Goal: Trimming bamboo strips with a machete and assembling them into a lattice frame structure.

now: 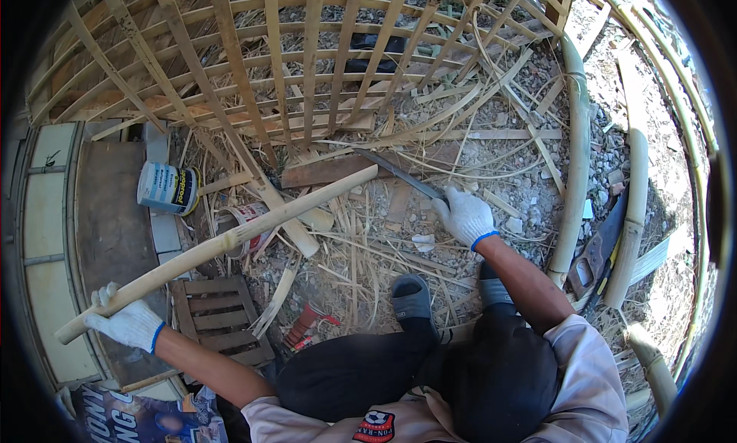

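A long pale bamboo pole (pixel 292 209) slants up across the ground from the lower left, a thick node ring near its middle. My gloved left hand (pixel 127 320) is wrapped around its lower end. In my gloved right hand (pixel 464 219) is a long-bladed knife (pixel 411 180), its blade slanting up and left beside the pole's far end; the glove hides the handle. A brown wooden plank (pixel 326 170) lies on the ground by that end of the pole. Thin bamboo strips (pixel 353 266) are scattered below the pole.
A bamboo lattice (pixel 269 59) spans the far side. On the right lie a thick bamboo pole (pixel 576 151) and a handsaw (pixel 595 259). At left are a white-and-blue bucket (pixel 161 188) and a slatted wooden frame (pixel 223 320). My sandalled feet rest on debris-strewn ground.
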{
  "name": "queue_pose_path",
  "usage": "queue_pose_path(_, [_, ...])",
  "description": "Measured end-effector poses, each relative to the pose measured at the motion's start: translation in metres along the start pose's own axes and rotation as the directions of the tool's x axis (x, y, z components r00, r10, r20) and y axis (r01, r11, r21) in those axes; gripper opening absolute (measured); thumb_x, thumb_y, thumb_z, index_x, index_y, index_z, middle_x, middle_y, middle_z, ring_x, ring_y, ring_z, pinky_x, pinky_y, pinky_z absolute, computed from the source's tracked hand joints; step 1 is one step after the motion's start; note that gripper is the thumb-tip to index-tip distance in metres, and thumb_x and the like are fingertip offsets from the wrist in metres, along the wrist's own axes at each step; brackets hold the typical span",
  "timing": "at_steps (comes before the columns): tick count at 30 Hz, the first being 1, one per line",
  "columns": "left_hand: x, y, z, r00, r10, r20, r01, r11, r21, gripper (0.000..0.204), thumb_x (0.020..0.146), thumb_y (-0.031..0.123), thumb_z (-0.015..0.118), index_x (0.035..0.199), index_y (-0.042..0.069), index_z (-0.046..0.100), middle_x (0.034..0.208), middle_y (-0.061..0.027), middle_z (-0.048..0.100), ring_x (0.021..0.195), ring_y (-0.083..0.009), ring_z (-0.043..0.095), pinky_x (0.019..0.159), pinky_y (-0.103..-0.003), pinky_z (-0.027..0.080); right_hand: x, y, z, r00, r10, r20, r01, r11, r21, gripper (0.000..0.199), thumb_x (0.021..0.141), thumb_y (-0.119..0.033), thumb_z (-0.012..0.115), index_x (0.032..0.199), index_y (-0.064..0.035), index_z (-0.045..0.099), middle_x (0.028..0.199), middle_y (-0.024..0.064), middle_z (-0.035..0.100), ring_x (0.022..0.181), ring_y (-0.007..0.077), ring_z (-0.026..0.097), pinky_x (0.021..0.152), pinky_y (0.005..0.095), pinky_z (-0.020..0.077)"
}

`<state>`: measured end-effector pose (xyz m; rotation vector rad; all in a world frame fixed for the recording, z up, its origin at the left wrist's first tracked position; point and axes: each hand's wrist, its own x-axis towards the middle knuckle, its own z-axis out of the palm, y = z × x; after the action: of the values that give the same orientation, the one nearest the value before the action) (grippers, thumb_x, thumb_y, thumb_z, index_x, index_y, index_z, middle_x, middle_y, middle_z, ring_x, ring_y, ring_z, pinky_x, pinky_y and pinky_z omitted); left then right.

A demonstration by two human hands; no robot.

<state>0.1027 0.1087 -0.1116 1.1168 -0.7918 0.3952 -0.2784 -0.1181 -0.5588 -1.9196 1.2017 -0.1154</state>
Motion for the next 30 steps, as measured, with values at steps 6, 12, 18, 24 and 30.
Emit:
queue_pose_path(6, [-0.033, -0.037, -0.180, 0.867, -0.362, -0.343, 0.373, 0.927, -0.037, 0.045, 0.112, 0.047, 0.039, 0.098, 0.005, 0.048, 0.086, -0.0077, 0.050, 0.083, -0.0247, 0.053, 0.080, -0.040, 0.050, -0.032, -0.031, -0.028, 0.967, -0.179, -0.181, 0.151, 0.975, -0.161, 0.049, 0.100, -0.040, 0.066, 0.123, 0.0026, 0.065, 0.124, 0.0250, 0.066, 0.117, 0.0383, 0.065, 0.093, 0.0467, 0.0540])
queue_pose_path(12, [-0.134, -0.111, -0.278, 0.557, -0.702, -0.444, 0.658, 0.699, -0.280, 0.046, 0.110, 0.049, 0.040, 0.102, 0.006, 0.054, 0.090, -0.0085, 0.059, 0.093, -0.0285, 0.060, 0.092, -0.046, 0.053, -0.030, -0.075, -0.009, 0.796, -0.424, 0.433, -0.519, -0.107, 0.848, 0.055, 0.104, -0.044, 0.062, 0.141, -0.0032, 0.057, 0.133, 0.0156, 0.063, 0.121, 0.0261, 0.062, 0.095, 0.0467, 0.0557])
queue_pose_path(18, [-0.231, -0.130, -0.145, 0.180, -0.618, -0.765, 0.937, 0.345, -0.058, 0.056, 0.108, 0.050, 0.044, 0.139, 0.004, 0.054, 0.131, -0.0173, 0.060, 0.118, -0.0335, 0.059, 0.105, -0.050, 0.051, -0.025, -0.052, -0.036, 0.962, -0.105, 0.251, -0.243, 0.084, 0.966, 0.052, 0.104, -0.040, 0.062, 0.141, -0.0036, 0.057, 0.123, 0.0126, 0.066, 0.104, 0.0206, 0.068, 0.083, 0.0374, 0.0609])
queue_pose_path(24, [-0.237, -0.083, -0.017, 0.762, -0.608, 0.224, 0.306, 0.642, 0.703, 0.056, 0.106, 0.026, 0.058, 0.150, -0.005, 0.045, 0.153, -0.0223, 0.050, 0.138, -0.0315, 0.051, 0.119, -0.041, 0.038, -0.024, -0.076, -0.053, 0.982, -0.038, 0.184, -0.163, 0.317, 0.934, 0.055, 0.103, -0.041, 0.064, 0.139, 0.0010, 0.060, 0.112, 0.0138, 0.072, 0.089, 0.0197, 0.072, 0.073, 0.0316, 0.0621])
queue_pose_path(30, [-0.273, -0.071, 0.138, 0.073, -0.578, 0.813, -0.316, 0.759, 0.569, 0.065, 0.092, 0.023, 0.070, 0.149, 0.002, 0.048, 0.143, -0.0242, 0.056, 0.134, -0.0385, 0.055, 0.113, -0.045, 0.044, -0.040, -0.124, -0.088, 0.957, -0.222, 0.187, -0.126, 0.264, 0.956, 0.056, 0.105, -0.037, 0.061, 0.145, 0.0020, 0.055, 0.133, 0.0174, 0.065, 0.116, 0.0208, 0.067, 0.093, 0.0317, 0.0580])
